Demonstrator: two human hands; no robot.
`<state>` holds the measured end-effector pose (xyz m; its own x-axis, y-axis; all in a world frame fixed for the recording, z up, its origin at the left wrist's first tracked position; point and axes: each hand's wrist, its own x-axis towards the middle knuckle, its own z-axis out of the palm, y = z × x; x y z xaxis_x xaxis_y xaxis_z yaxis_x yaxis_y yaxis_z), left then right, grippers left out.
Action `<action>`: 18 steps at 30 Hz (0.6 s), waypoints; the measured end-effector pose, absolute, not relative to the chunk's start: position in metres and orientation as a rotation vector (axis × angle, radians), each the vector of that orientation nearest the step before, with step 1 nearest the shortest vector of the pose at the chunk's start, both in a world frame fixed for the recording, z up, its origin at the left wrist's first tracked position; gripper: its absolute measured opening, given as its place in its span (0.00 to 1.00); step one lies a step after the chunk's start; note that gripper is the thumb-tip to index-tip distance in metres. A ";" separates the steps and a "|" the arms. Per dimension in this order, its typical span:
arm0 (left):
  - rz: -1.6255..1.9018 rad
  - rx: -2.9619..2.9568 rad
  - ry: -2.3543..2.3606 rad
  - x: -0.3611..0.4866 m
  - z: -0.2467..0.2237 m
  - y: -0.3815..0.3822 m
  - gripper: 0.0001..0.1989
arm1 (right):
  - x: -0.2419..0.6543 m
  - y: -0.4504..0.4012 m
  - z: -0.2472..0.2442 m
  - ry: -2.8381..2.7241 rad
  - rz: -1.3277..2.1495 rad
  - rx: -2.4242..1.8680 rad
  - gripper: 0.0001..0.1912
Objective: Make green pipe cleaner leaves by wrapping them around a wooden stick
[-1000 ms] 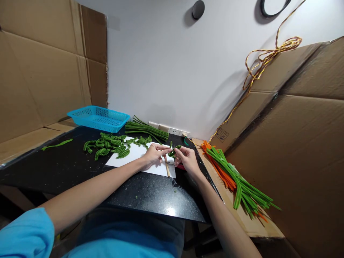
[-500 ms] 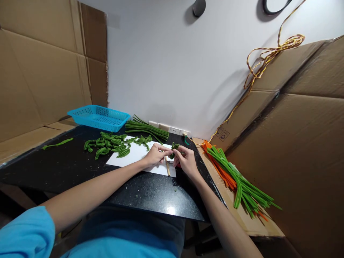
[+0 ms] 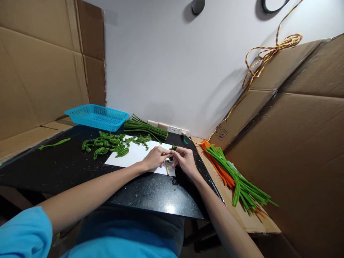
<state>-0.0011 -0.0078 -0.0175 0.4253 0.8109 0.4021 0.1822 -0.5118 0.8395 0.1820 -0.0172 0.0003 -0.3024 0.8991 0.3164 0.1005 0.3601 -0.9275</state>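
Observation:
My left hand (image 3: 156, 158) and my right hand (image 3: 185, 160) meet over the right end of a white sheet (image 3: 134, 156). Fingers of both are pinched on a small dark green pipe cleaner piece (image 3: 174, 148), partly hidden behind them. Under the hands a thin tan stick (image 3: 167, 168) lies on the sheet, and a bit of something red shows by the right hand. To the left, a heap of looped green pipe cleaner shapes (image 3: 107, 142) spreads over the black table and onto the sheet.
A blue plastic basket (image 3: 114, 125) stands at the back left. Beside it lies a bundle of dark green pipe cleaners (image 3: 145, 129). Bright green pipe cleaners (image 3: 242, 184) and orange ones (image 3: 219, 168) rest on cardboard at right. A green strip (image 3: 55, 143) is at far left.
The fingertips of both hands have drawn closer together around the green piece, and less of it shows now. The view has shifted slightly.

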 end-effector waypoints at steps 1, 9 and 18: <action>1.084 1.975 0.827 -0.001 -0.017 -0.008 0.18 | 0.182 -0.018 0.000 -1.673 1.062 -0.898 0.23; 1.066 1.936 0.752 0.002 -0.011 -0.009 0.18 | 0.184 -0.017 0.006 -1.715 1.041 -0.953 0.26; 1.094 1.467 0.779 0.002 -0.014 -0.001 0.19 | 0.187 -0.011 0.007 -1.566 1.033 -0.932 0.23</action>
